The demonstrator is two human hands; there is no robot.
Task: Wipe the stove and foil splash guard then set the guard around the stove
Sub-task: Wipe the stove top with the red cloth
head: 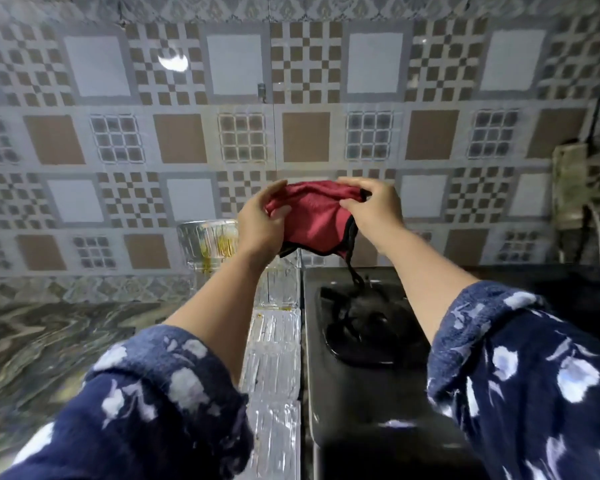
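Observation:
A red cloth point(314, 216) with black trim is held up in the air between both hands, above the back of the stove. My left hand point(262, 226) grips its left side and my right hand point(371, 211) pinches its upper right edge. A black cord from the cloth dangles toward the burner. The black stove point(371, 403) sits on the counter below, with its burner grate point(364, 323) in view. The foil splash guard point(274, 368) lies flat along the stove's left side, and its far end point(208, 244) stands up against the wall with yellow stains on it.
A marbled green-grey countertop point(49, 341) spreads to the left. The patterned tile wall point(291, 133) rises right behind the stove. A wall-mounted fixture with a hose point(572, 188) hangs at the right, above a dark area beside the stove.

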